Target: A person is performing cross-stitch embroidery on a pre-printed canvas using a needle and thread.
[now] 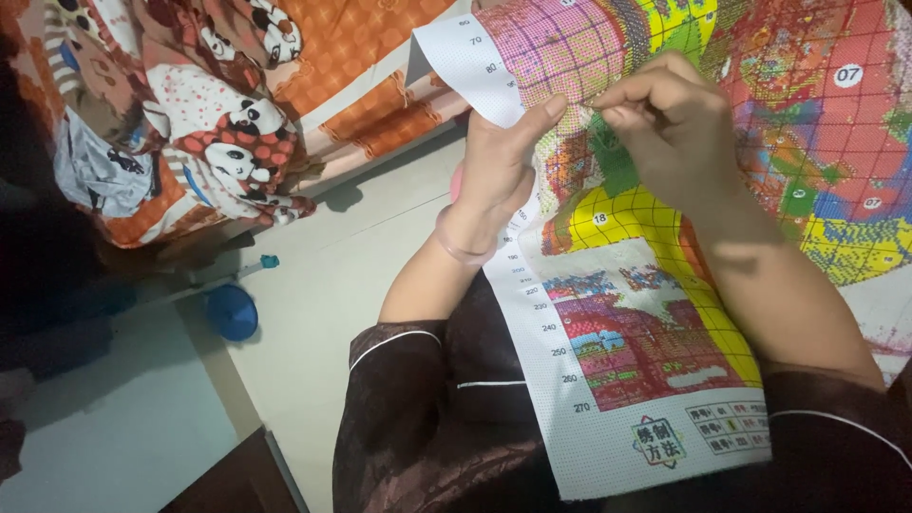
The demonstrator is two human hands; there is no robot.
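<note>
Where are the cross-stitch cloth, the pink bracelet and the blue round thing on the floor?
cross-stitch cloth (655, 313), head view, on its printed pattern.
pink bracelet (458, 249), head view, on the band at the wrist.
blue round thing (232, 313), head view, on its middle.

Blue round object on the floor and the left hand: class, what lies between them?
Bare pale floor separates the blue round object from the left hand, in the head view.

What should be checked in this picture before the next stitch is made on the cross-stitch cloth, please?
1. Left hand grips the cross-stitch cloth at its white edge: ok.
2. Right hand pinches shut at the cloth's surface: ok.
3. Needle in those fingertips: cannot tell, too small.
4. Thread free of tangles: cannot tell.
5. Cloth lies across the lap, printed grid facing up: ok.
6. Bracelet on the left wrist sits off the cloth: ok.
</note>
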